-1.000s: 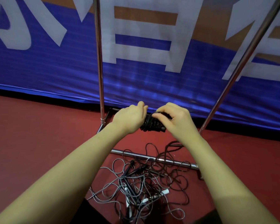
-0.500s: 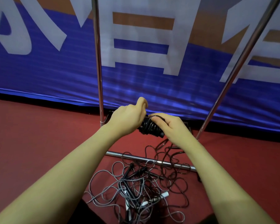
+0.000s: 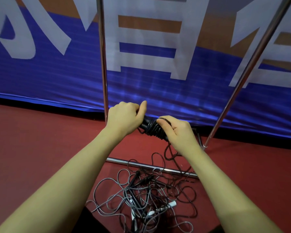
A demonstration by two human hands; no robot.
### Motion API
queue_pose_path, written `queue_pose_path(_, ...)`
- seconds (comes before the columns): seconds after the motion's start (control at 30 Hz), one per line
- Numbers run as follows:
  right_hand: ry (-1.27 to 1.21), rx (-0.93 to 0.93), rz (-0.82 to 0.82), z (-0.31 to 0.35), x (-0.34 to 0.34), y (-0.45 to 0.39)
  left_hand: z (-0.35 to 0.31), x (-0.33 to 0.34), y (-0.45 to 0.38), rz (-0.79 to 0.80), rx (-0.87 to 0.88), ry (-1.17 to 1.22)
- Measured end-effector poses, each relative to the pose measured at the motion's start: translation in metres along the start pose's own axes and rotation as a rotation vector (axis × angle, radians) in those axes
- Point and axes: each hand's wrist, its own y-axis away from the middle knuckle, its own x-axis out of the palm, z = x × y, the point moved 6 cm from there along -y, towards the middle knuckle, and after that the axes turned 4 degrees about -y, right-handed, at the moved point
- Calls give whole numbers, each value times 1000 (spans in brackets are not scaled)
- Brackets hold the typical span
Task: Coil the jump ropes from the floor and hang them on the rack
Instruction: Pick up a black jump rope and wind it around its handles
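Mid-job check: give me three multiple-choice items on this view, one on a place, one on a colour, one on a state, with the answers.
1. Where is the tangled rope pile?
A. On the floor by the rack's bottom bar
B. Hung on the rack
C. On a table

2. What colour is the floor?
A. Green
B. Dark red
C. White

3. What state is the held rope in?
A. Straight
B. Partly wound into a bundle
C. Cut in two

Answers: 1 A, the pile lies across the bottom bar. 2 B, red around the pile. 3 B, the left hand and right hand grip black wraps, a tail trailing down.
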Motion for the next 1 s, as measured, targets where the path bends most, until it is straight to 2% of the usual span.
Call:
queue_pose_path(0.13,-36,28,-36,-4,-4,0,-8,-2,1,1,71,15)
queue_pose_path(0.3,-80,18,17,-5,-9,0,-11,0,5,-168,267,-49)
queue_pose_path(0.47,-37,-44,64,-5,-11,-3,-16,7,7,-107,400,-178)
queue_pose_path(0.63,-142,108,44,-3,-12,-5,-19,12,10,-84,454,-146)
queue_pose_path(0.77,-278,156,-17,-4,-18,-8,-25,15,11,-21,454,-108)
queue_pose_path(1.0,-357,194,-44,-12,-21,-12,-47,5,21,-77,585,2)
